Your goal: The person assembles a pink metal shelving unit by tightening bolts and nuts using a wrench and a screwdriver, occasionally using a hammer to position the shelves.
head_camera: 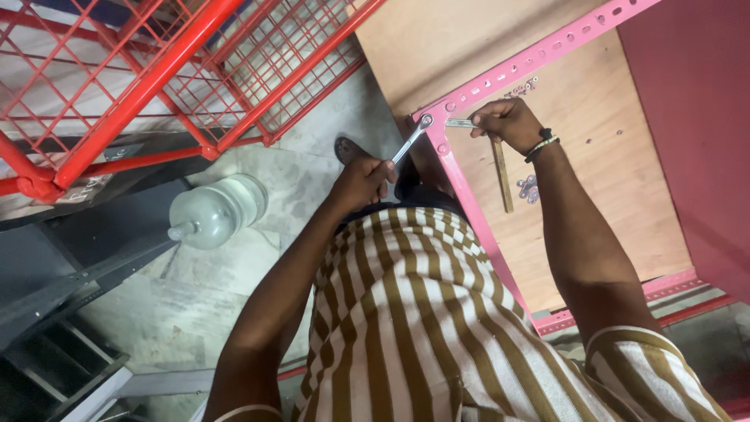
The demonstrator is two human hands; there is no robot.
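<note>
My left hand [361, 181] grips the handle of a silver wrench [410, 141], whose ring end sits on a bolt at the corner of a pink slotted-angle frame [522, 64]. My right hand [506, 121] is inside the frame at the same corner, fingers closed on a second small metal tool [459, 123] that points at that bolt. A plywood shelf board [594, 156] lies in the frame under my right hand. A wooden-handled tool [502, 173] and a small pile of metal hardware [528, 188] rest on the board.
A red wire-mesh cage trolley [180, 70] stands at the upper left. A large pale plastic water jug [215, 211] lies on the grey floor. Dark metal rails [70, 281] are at the lower left. A pink panel [695, 117] rises on the right.
</note>
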